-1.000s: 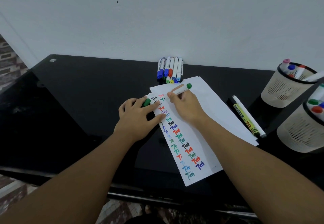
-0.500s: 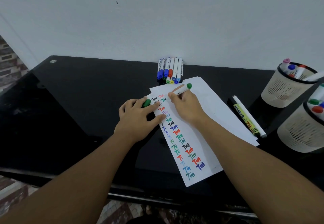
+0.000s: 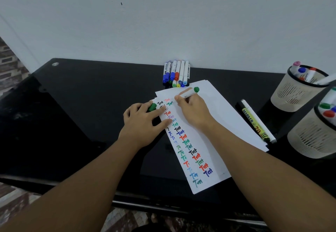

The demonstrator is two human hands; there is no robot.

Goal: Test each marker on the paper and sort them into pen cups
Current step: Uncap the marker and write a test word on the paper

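Observation:
White paper (image 3: 214,115) covered in two columns of coloured "Test" words lies on the black table (image 3: 81,104). My right hand (image 3: 192,111) grips a white marker with a green end (image 3: 190,92), its tip on the paper near the top of the columns. My left hand (image 3: 143,120) rests on the paper's left edge and holds a green cap (image 3: 152,107) between its fingers. A row of several markers (image 3: 177,73) lies by the wall. Two beige mesh pen cups stand at the right, the far cup (image 3: 294,93) and the near cup (image 3: 312,137), both holding markers.
A black-and-yellow marker box with a white marker beside it (image 3: 256,120) lies right of the paper. The white wall (image 3: 163,22) closes off the table's far edge. The table's front edge runs under my forearms.
My right hand has shifted the marker slightly at the top of the paper, writing there. My left hand stays in place with the cap.

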